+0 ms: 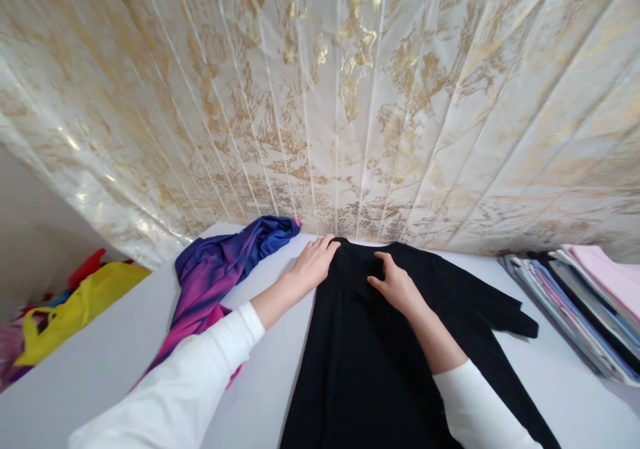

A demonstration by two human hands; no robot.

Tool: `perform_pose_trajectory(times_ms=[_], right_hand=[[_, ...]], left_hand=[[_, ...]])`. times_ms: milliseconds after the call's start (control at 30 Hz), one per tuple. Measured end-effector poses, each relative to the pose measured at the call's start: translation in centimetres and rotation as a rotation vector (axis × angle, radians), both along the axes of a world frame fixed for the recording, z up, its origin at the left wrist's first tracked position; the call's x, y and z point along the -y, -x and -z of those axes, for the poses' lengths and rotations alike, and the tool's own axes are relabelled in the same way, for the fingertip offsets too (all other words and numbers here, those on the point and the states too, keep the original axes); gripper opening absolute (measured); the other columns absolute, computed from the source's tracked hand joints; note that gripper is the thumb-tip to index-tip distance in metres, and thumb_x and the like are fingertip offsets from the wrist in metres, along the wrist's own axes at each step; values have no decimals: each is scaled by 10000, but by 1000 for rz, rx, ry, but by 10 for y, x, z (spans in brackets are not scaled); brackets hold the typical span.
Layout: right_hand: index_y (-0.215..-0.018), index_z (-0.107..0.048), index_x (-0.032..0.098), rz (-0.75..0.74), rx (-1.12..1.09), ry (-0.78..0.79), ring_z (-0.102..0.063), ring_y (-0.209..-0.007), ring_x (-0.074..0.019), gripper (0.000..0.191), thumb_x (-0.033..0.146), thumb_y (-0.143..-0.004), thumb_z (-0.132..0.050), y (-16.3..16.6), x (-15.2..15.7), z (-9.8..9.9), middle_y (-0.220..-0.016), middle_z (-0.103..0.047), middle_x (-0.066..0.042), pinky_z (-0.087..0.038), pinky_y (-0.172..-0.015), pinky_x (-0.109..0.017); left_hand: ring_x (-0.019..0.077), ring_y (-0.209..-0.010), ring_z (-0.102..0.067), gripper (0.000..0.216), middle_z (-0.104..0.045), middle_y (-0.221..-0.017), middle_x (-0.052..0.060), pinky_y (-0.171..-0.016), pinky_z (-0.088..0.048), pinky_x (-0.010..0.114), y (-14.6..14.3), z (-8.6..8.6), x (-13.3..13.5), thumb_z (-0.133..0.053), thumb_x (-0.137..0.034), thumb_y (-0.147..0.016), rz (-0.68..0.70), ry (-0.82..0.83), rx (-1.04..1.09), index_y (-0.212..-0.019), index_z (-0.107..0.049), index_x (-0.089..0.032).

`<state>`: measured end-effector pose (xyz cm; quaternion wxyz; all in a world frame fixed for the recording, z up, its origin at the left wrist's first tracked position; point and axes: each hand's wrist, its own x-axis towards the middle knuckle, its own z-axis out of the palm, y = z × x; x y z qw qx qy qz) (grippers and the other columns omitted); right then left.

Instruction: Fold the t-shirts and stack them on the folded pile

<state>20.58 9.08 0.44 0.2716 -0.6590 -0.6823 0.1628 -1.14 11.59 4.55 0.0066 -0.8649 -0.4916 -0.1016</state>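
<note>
A black short-sleeved garment (380, 362) lies spread on the white table, its neckline toward the curtain. One sleeve reaches out to the right; on the left its edge runs straight down and no sleeve shows there. My left hand (316, 261) rests at the upper left shoulder edge, fingers stretched out and touching the cloth. Over the upper middle, just below the neckline, is my right hand (397, 285), thumb and forefinger apart with nothing between them. Its other fingers are partly hidden.
A crumpled purple, blue and pink garment (220, 269) lies left of the black one. Folded clothes (590, 309) are stacked at the right. Beyond the left edge of the table (100, 362) is a heap with a yellow garment (85, 309). A white-and-gold curtain (330, 102) hangs behind.
</note>
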Motion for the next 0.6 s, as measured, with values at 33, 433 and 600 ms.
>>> perform_pose_trajectory(times_ms=[33,433,600], right_hand=[[-1287,-461,208,-16,24,-15,-661,-897,-253,543,196,-770,-625,1,1,-1,-1043,-645,-93,-509,-760,-355],[-1272,-516,194,-572,254,-176,-443,-1318,-281,446,120,-833,-493,52,127,-22,-1387,-519,-137,-439,-988,-484],[-1300,-523,143,-689,331,-116,-413,-1347,-301,492,60,-816,-498,72,168,-21,-1458,-445,-183,-378,-1036,-523]], left_hand=[[258,-1300,-429,474,-379,-1475,129,-1049,-385,431,4,-2,24,-450,-19,-896,32,4,11,-1347,-452,-164],[250,-1384,-353,619,-391,-1501,94,-1048,-398,394,75,17,264,-582,-365,-921,315,108,-29,-1464,-335,-198],[262,-1339,-420,547,-487,-1436,96,-1052,-382,408,85,6,287,-540,-514,-919,389,92,10,-1367,-471,-209]])
